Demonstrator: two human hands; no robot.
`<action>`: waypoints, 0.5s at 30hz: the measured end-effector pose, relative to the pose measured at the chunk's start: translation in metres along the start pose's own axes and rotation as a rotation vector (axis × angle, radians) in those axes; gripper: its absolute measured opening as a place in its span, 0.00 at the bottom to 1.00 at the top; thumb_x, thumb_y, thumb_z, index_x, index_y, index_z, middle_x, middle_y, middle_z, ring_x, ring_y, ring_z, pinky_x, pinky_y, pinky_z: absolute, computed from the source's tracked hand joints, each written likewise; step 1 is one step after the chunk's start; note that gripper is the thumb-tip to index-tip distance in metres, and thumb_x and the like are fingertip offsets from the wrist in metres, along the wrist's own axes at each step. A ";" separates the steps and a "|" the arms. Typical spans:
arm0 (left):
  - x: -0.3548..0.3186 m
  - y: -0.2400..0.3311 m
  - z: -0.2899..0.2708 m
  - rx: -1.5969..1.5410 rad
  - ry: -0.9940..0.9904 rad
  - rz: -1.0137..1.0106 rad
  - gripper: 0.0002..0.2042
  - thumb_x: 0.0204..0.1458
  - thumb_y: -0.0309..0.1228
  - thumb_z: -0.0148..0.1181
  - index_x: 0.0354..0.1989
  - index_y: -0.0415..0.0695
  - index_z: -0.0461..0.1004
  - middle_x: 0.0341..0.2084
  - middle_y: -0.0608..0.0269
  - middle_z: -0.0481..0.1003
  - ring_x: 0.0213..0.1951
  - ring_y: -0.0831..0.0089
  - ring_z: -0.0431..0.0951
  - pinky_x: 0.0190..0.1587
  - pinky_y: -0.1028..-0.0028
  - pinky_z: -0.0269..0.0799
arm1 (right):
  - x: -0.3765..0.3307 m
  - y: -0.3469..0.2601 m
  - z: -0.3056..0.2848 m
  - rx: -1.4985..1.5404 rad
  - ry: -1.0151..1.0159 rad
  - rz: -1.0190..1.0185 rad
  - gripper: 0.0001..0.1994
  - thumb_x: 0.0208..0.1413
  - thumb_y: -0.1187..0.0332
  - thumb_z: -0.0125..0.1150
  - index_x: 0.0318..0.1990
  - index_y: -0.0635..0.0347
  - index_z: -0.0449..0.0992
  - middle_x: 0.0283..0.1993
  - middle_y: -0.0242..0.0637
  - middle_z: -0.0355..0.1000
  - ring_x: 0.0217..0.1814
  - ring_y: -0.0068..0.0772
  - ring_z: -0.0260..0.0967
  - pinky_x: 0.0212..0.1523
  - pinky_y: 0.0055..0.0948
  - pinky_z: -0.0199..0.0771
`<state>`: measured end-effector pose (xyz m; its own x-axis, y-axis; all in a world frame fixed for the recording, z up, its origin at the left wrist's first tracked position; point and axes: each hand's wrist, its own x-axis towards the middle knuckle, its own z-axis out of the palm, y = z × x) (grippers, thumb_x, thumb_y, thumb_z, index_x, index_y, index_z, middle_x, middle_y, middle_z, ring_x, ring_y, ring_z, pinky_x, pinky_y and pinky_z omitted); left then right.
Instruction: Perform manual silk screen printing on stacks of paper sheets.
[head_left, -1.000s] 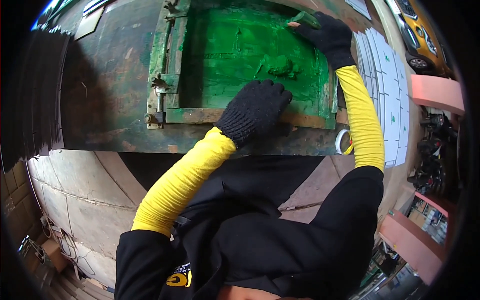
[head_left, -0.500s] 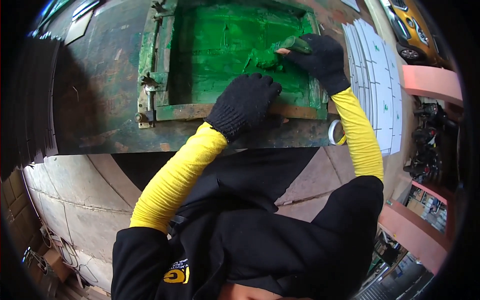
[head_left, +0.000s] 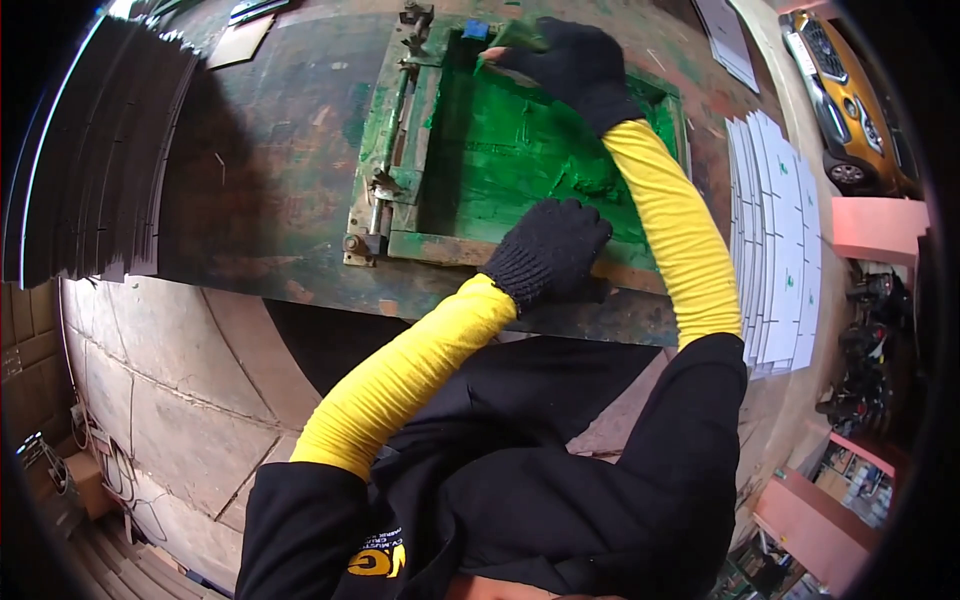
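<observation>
A wooden screen-printing frame lies on the worktable, its mesh coated with wet green ink. A thick lump of green ink sits on the mesh toward the right. My left hand, in a black knit glove, is closed over the near rail of the frame. At the frame's far side my right hand, gloved too with the thumb tip bare, grips a squeegee smeared with green. The squeegee is blurred, and the hand partly hides it. Metal hinge clamps run along the frame's left side.
Stacked white printed sheets lie to the right, and a tall pile of dark-edged sheets stands at the left. The stained worktable ends just in front of me. A yellow car and motorcycles are beyond on the right.
My right hand has carried the squeegee from beside the ink lump to the frame's far left part. My left hand stays on the near rail. The whole view has shifted.
</observation>
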<state>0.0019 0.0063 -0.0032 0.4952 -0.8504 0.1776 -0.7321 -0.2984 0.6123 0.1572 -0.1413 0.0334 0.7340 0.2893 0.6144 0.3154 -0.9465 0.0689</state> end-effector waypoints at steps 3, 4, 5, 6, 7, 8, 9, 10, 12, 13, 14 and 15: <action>0.001 0.001 -0.001 -0.001 -0.010 0.020 0.28 0.40 0.52 0.75 0.42 0.42 0.79 0.40 0.50 0.78 0.46 0.51 0.78 0.50 0.53 0.74 | 0.015 -0.018 0.012 -0.050 -0.059 -0.013 0.29 0.48 0.30 0.67 0.29 0.50 0.81 0.24 0.40 0.75 0.28 0.49 0.77 0.28 0.42 0.74; 0.002 0.000 -0.001 0.000 -0.010 0.013 0.28 0.40 0.52 0.75 0.42 0.42 0.79 0.40 0.50 0.78 0.46 0.51 0.78 0.50 0.53 0.74 | 0.018 -0.022 0.015 -0.078 -0.092 -0.019 0.29 0.48 0.31 0.68 0.28 0.50 0.80 0.24 0.40 0.75 0.28 0.49 0.77 0.28 0.41 0.74; 0.002 0.001 -0.002 -0.003 -0.010 0.012 0.28 0.40 0.52 0.76 0.42 0.42 0.79 0.40 0.50 0.78 0.46 0.51 0.79 0.50 0.53 0.74 | 0.018 -0.025 0.016 -0.069 -0.100 -0.020 0.29 0.48 0.31 0.68 0.28 0.50 0.80 0.24 0.40 0.75 0.28 0.49 0.77 0.28 0.41 0.74; 0.002 0.001 -0.002 -0.008 -0.010 0.011 0.28 0.39 0.51 0.76 0.41 0.42 0.79 0.40 0.50 0.78 0.46 0.51 0.79 0.50 0.53 0.73 | 0.018 -0.027 0.015 -0.001 -0.083 -0.034 0.28 0.48 0.33 0.68 0.30 0.52 0.81 0.25 0.43 0.76 0.29 0.51 0.77 0.29 0.44 0.74; 0.000 0.001 -0.001 -0.015 -0.011 0.008 0.27 0.39 0.51 0.76 0.41 0.42 0.80 0.40 0.50 0.78 0.46 0.51 0.79 0.50 0.53 0.73 | 0.018 -0.030 0.011 0.071 -0.068 -0.046 0.28 0.48 0.34 0.68 0.32 0.53 0.81 0.27 0.46 0.77 0.30 0.52 0.77 0.31 0.47 0.74; -0.001 0.001 -0.001 -0.025 -0.014 -0.005 0.27 0.39 0.51 0.76 0.41 0.42 0.80 0.40 0.50 0.78 0.46 0.51 0.79 0.50 0.53 0.73 | 0.018 -0.034 0.009 0.142 -0.054 -0.058 0.27 0.49 0.36 0.69 0.33 0.54 0.82 0.28 0.49 0.77 0.31 0.54 0.77 0.33 0.49 0.74; -0.001 -0.001 -0.001 -0.021 0.013 0.005 0.26 0.39 0.50 0.76 0.40 0.42 0.80 0.39 0.49 0.79 0.45 0.51 0.80 0.49 0.53 0.74 | 0.017 -0.038 0.010 0.152 -0.069 -0.058 0.27 0.49 0.36 0.69 0.33 0.54 0.82 0.28 0.49 0.77 0.31 0.54 0.77 0.33 0.49 0.74; -0.001 -0.002 0.001 -0.019 0.040 0.016 0.25 0.39 0.49 0.76 0.39 0.42 0.81 0.38 0.49 0.79 0.43 0.50 0.80 0.49 0.53 0.75 | 0.014 -0.042 0.009 0.118 -0.073 -0.056 0.28 0.49 0.36 0.68 0.34 0.55 0.82 0.28 0.49 0.78 0.31 0.54 0.77 0.33 0.49 0.74; -0.003 -0.002 0.004 -0.028 0.069 0.016 0.24 0.38 0.49 0.77 0.38 0.42 0.81 0.37 0.49 0.80 0.42 0.50 0.81 0.48 0.54 0.75 | 0.012 -0.050 0.007 0.049 -0.078 -0.060 0.29 0.49 0.35 0.67 0.35 0.56 0.82 0.28 0.49 0.78 0.30 0.54 0.77 0.32 0.48 0.75; -0.005 -0.003 0.005 -0.048 0.102 0.026 0.24 0.38 0.48 0.77 0.37 0.42 0.82 0.36 0.49 0.80 0.41 0.50 0.81 0.47 0.54 0.76 | 0.010 -0.054 0.003 0.057 -0.090 -0.064 0.29 0.49 0.35 0.67 0.35 0.56 0.82 0.28 0.49 0.78 0.30 0.54 0.77 0.32 0.48 0.75; -0.007 -0.003 0.007 -0.068 0.134 0.036 0.23 0.38 0.47 0.77 0.36 0.42 0.82 0.35 0.49 0.80 0.40 0.49 0.82 0.45 0.54 0.76 | 0.003 -0.057 -0.004 0.079 -0.134 -0.070 0.29 0.50 0.35 0.67 0.34 0.56 0.82 0.28 0.49 0.77 0.30 0.54 0.77 0.32 0.48 0.74; -0.008 -0.004 0.006 -0.083 0.165 0.045 0.22 0.38 0.46 0.77 0.35 0.42 0.82 0.34 0.48 0.81 0.39 0.49 0.82 0.44 0.54 0.77 | -0.003 -0.064 -0.014 0.104 -0.176 -0.074 0.28 0.50 0.35 0.66 0.34 0.56 0.82 0.28 0.49 0.77 0.30 0.53 0.76 0.31 0.47 0.74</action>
<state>-0.0025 0.0118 -0.0120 0.5377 -0.7777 0.3257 -0.7174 -0.2190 0.6614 0.1267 -0.0838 0.0386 0.7973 0.3864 0.4638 0.4259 -0.9045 0.0214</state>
